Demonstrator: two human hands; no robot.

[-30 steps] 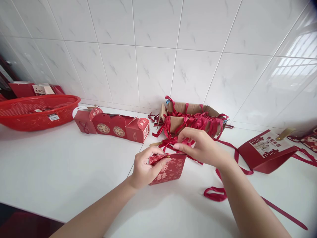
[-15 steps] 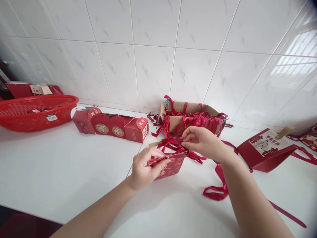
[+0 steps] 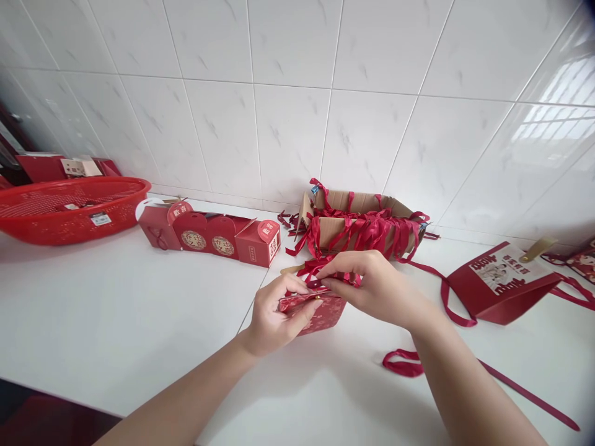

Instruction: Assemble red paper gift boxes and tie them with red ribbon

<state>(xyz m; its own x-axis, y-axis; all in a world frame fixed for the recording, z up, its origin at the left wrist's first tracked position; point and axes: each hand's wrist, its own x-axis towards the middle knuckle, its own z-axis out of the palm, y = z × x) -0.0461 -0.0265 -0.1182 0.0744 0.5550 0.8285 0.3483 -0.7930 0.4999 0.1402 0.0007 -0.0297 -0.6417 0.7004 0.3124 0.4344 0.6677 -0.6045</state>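
Observation:
My left hand is closed on the top edge of a red patterned gift box, thumb in front beside a small gold stud. My right hand reaches over the box's top and pinches a small dark red strap end close to my left fingertips. The rest of that strap is hidden by my hands. Just behind the box lies a heap of loose red ribbons, partly covered by my right hand.
A cardboard box draped with red ribbons stands against the tiled wall. Left of it are a row of red gift boxes and a red plastic basket. At right sit a red triangular gift box and a loose ribbon.
My right hand has moved left and slightly down, bringing the dark red strap end to the middle of the box's top, by the left fingers. My left hand keeps its hold.

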